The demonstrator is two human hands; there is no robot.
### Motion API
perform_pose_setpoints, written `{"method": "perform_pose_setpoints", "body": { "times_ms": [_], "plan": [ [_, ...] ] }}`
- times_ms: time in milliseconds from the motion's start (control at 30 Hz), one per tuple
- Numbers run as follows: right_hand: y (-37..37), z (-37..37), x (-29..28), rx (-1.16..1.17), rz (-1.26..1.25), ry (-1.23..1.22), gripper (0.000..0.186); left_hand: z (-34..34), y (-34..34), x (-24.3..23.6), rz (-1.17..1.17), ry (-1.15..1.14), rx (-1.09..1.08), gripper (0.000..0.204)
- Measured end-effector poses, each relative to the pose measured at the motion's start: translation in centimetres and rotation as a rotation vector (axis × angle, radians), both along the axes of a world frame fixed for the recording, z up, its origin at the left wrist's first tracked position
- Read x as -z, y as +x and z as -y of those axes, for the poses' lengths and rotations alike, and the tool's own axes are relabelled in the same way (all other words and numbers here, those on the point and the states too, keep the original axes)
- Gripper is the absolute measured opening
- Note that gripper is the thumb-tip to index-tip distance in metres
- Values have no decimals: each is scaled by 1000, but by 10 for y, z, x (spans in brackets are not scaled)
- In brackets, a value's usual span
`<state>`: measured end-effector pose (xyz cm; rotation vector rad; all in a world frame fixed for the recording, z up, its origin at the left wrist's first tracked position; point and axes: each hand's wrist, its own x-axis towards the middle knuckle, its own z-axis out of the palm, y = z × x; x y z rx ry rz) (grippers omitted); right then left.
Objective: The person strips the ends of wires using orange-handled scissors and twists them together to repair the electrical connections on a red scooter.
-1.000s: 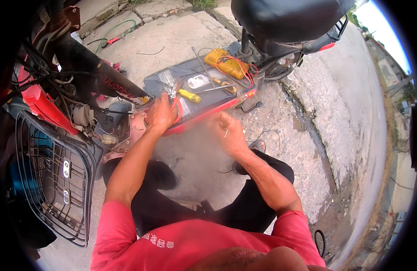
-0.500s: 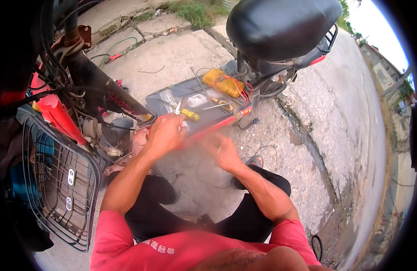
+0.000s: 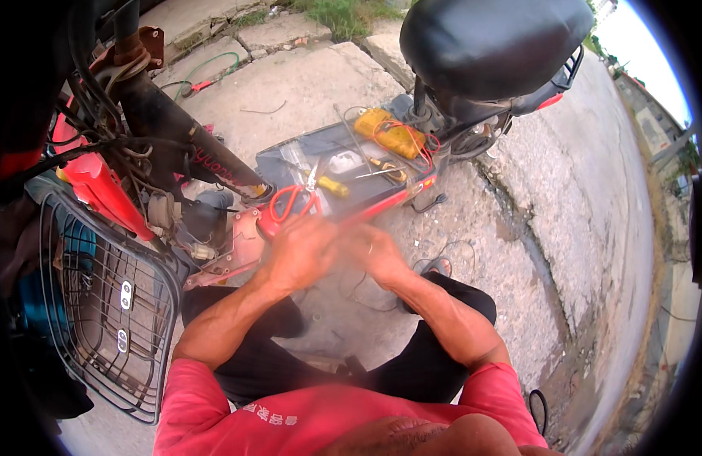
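Blur hides the fingertips of the left hand [image 3: 299,254] and right hand [image 3: 380,260], close together; whether they grip anything cannot be told. A blue thing [image 3: 79,245] shows through the wire basket [image 3: 174,295], inside or behind unclear. Red-handled scissors [image 3: 312,183] lie just beyond the left hand, on the footboard [image 3: 360,195].

Cracked concrete ground [image 3: 571,197], green grass [image 3: 339,18], pale bright sky [image 3: 641,45].

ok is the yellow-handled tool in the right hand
No, the yellow-handled tool lies on the footboard, apart from the right hand.
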<state>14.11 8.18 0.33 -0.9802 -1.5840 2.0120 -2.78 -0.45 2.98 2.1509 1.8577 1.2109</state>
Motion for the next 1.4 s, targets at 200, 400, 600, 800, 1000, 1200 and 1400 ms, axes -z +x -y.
{"method": "perform_pose_setpoints", "body": {
  "times_ms": [200,400,600,800,1000,1200,1400],
  "plan": [
    [-5,6,-15,-23,17,139,18,-4,-6,5,-18,48,-16,13],
    [-10,8,-12,-47,70,330,15,-3,-10,2,-35,-37,-37,17],
    [-4,9,-16,-5,17,250,14,-12,-2,4,-8,-5,-43,10],
    [13,7,-28,-21,43,334,14,-14,-78,20,305,-126,-350,6],
    [24,-12,-12,136,94,130,17,-12,-39,10,640,-304,-124,16],
    [20,-5,-23,133,31,80,16,-8,-31,0,1142,-396,63,15],
    [23,-8,-26,119,39,168,14,-7,-19,0,1243,-406,160,15]
  ]
}}
